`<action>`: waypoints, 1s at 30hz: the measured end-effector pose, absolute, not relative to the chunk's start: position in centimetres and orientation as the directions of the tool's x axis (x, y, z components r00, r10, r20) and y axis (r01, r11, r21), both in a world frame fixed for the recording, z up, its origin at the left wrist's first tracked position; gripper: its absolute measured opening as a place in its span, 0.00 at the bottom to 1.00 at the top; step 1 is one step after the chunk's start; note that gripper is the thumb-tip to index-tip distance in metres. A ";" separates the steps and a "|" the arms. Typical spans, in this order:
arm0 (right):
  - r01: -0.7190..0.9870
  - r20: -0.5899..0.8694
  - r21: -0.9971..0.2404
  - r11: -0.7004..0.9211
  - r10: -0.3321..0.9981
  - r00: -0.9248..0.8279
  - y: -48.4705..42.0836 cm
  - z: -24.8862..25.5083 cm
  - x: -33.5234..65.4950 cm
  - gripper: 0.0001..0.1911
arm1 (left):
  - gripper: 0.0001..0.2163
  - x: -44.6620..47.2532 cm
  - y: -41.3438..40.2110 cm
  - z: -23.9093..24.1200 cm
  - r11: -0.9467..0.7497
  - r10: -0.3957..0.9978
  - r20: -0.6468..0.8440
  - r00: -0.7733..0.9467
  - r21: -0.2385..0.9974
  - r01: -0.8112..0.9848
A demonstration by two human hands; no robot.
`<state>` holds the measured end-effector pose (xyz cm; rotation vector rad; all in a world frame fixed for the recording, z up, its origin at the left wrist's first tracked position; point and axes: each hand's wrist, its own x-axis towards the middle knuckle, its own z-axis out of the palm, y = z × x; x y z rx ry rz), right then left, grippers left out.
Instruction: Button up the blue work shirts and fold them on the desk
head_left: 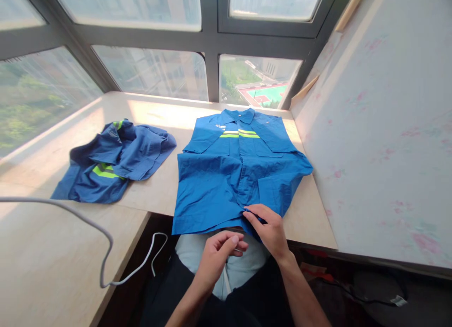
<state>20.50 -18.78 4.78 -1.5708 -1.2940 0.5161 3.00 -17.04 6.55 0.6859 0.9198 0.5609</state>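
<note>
A blue work jacket [212, 181] with a collar and a yellow-green reflective chest stripe lies spread on the ledge, its collar toward the window. Its sleeves are folded in over the front, and the bottom hem hangs slightly past the near edge. My right hand [266, 228] pinches the cloth at the hem, right of the middle. Just below the hem, my left hand [224, 251] is in the air above my lap, fingers loosely curled and somewhat apart, with nothing visible in them.
A second, crumpled dark blue work garment [116, 157] with reflective strips lies to the left. A grey-white cable [106, 242] loops over the left tabletop [52, 261] and hangs into the gap. Windows stand behind the ledge; a flowered wall panel [381, 129] borders the right.
</note>
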 end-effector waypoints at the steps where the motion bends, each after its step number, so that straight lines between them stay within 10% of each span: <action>1: 0.424 0.228 -0.904 0.054 0.899 0.374 -18.6 4.7 20.2 0.08 | 0.11 2.6 -17.4 7.1 0.607 0.719 -0.491 0.492 0.789 -0.099; 14: -0.276 -0.169 -0.961 -0.024 0.839 0.517 -16.5 3.6 18.1 0.10 | 0.11 5.3 -13.8 7.7 0.286 0.921 -0.274 0.276 0.958 -0.003; 30: -0.161 -0.065 -0.987 0.030 0.828 0.558 -16.2 4.5 16.7 0.07 | 0.08 5.1 -13.1 6.3 -0.339 0.939 0.320 0.124 0.803 0.491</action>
